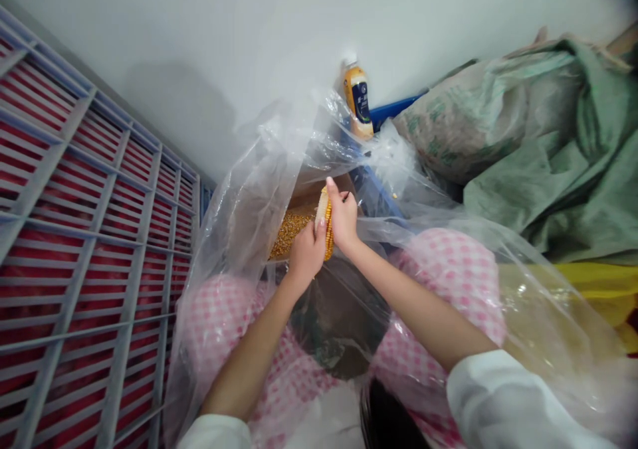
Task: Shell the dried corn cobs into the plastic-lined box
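Between my two hands is a corn cob [328, 231], held upright and slightly tilted. Yellow kernels cover its right and lower side, while a pale bare strip runs along its upper left. My left hand [306, 253] grips the lower left of the cob, thumb pressed on it. My right hand [343, 216] wraps the upper right side, its thumb near the top end. Below and behind them, loose corn kernels [289, 233] lie in a cardboard box [312, 186]. A clear plastic sheet [239, 196] drapes around the box and over my legs.
A grey plastic crate [94, 236] with red behind its slats stands along the left. An orange-labelled bottle [359, 100] is by the white wall, beside a blue crate edge [393, 109]. Green woven sacks [498, 117] lie at right, above yellow material [573, 283].
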The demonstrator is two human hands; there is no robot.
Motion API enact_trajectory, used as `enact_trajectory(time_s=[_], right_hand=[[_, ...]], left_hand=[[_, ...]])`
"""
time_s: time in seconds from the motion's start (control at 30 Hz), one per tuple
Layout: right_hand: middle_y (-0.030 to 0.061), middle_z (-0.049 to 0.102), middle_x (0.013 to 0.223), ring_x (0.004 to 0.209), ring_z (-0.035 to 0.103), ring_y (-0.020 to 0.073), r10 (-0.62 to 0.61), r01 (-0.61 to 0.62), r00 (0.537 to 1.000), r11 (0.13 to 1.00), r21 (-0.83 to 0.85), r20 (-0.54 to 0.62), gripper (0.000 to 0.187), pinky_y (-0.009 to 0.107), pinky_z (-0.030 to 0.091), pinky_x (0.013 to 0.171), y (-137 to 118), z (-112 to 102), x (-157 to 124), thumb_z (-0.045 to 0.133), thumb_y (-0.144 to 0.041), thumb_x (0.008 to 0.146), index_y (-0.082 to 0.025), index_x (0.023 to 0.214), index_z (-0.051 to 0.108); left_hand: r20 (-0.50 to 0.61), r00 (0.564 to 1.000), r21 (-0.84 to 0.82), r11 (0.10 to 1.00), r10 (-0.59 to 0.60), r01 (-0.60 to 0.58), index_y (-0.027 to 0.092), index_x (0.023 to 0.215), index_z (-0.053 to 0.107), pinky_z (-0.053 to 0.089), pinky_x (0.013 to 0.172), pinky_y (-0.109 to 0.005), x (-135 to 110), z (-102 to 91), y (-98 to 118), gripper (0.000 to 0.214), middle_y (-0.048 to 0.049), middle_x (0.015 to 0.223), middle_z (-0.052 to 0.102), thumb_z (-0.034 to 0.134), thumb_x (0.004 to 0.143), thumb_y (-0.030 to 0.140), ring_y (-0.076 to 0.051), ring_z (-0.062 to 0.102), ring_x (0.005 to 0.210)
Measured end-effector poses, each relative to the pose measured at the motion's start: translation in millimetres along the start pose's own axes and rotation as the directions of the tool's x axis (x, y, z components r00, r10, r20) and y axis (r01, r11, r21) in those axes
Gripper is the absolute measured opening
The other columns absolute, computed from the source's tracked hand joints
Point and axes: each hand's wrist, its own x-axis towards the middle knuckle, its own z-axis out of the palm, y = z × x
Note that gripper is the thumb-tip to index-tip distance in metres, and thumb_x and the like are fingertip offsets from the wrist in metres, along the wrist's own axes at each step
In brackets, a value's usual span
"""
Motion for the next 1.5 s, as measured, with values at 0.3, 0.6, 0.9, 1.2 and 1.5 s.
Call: enact_trajectory(time_s=[0.3,0.6,0.9,1.2,1.5], right_hand=[[-0.0065,0.045,0.060,0.058,0.049,0.0118,-0.035,0.037,0.999,0.998,0.052,-0.028,0.039,0.025,0.040,0.054,1,5,-1,0.062,-0.046,0.061,-0.023,0.075,0.034],[-0.0101,0.043,0.053,0.040,0.045,0.0068,0.071,-0.107,0.987,0.957,0.268,0.143,0.038,0.021,0.043,0.042,-20,0,-8,0.063,-0.042,0.062,-0.024,0.073,0.031],[-0.0067,0.044,0.049,0.041,0.050,0.0099,0.263,-0.285,0.958,0.894,0.345,0.110,0.030,0.022,0.045,0.040,-30,6,-9,0.060,-0.042,0.064,-0.020,0.073,0.041],[-0.0080,0.042,0.047,0.042,0.051,0.0116,0.222,-0.220,0.974,0.911,0.350,0.035,0.032,0.025,0.045,0.042,-20,6,-7,0.061,-0.042,0.063,-0.022,0.070,0.037],[-0.0093,0.041,0.051,0.041,0.047,0.0091,0.181,-0.172,0.984,0.933,0.316,0.000,0.036,0.024,0.042,0.044,-13,9,-13,0.060,-0.043,0.063,-0.023,0.071,0.031]], left_hand=[[-0.076,0.995,-0.084,0.995,-0.064,0.058,0.015,0.079,0.063,0.039,0.064,-0.028,4,1.3,-9,0.060,-0.0108,0.075,0.065,0.013,0.088,0.047,-0.020,0.059,0.072],[-0.056,0.986,-0.343,0.930,-0.159,0.130,0.016,0.050,0.049,0.036,0.052,-0.024,12,-2.3,-6,0.060,-0.0021,0.049,0.053,0.020,0.083,0.056,-0.012,0.049,0.050],[-0.139,0.975,0.004,0.985,-0.173,0.175,0.017,0.068,0.061,0.040,0.063,-0.029,30,-31.5,-26,0.059,-0.0084,0.066,0.064,0.019,0.082,0.056,-0.020,0.059,0.065],[0.023,1.000,-0.052,0.999,-0.012,0.013,0.017,0.089,0.064,0.040,0.067,-0.028,-5,-28.6,14,0.060,-0.0090,0.081,0.067,0.016,0.085,0.054,-0.021,0.060,0.078],[-0.052,0.997,-0.098,0.994,-0.061,0.056,0.018,0.102,0.063,0.040,0.068,-0.029,-2,-19.3,5,0.063,-0.0112,0.088,0.068,0.012,0.086,0.051,-0.023,0.061,0.085]])
